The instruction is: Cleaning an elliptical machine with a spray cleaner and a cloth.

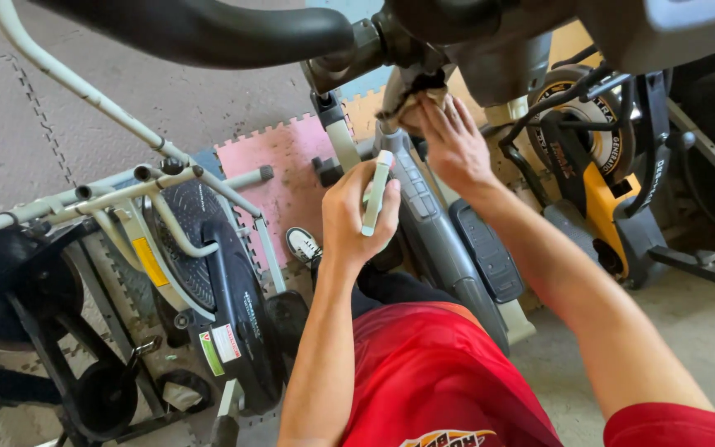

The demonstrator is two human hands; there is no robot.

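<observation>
Red shorts [424, 372] on the person's lap fill the lower middle of the view, with both bare forearms reaching up and away from them. At about 12 o'clock from the lap, the left hand [357, 217] is curled around a slim pale green-white bottle [376, 192], its fingers wrapped tight on the upright body. Just beyond, toward 1 o'clock, the right hand [455, 142] lies flat with fingers spread, pressing a crumpled tan cloth [411, 109] against the dark frame of an exercise machine. The cloth sits bunched at the fingertips, right under the machine's black padded handlebar [208, 29], which crosses the top of the view. Below the right hand, two grey ribbed foot pedals [486, 257] slope down toward the person at 5 o'clock from the hand. Between the arms, near the left wrist, a white sneaker [301, 244] rests on the floor. At 9 o'clock from the hands stands a second exercise machine with pale tubular bars [117, 194] and a black round flywheel housing [221, 285]. At 3 o'clock, well apart from the hands, a yellow and black bike [606, 194] stands with a black weight plate. Pink foam floor tiles [283, 161] lie beneath, on a grey floor.
</observation>
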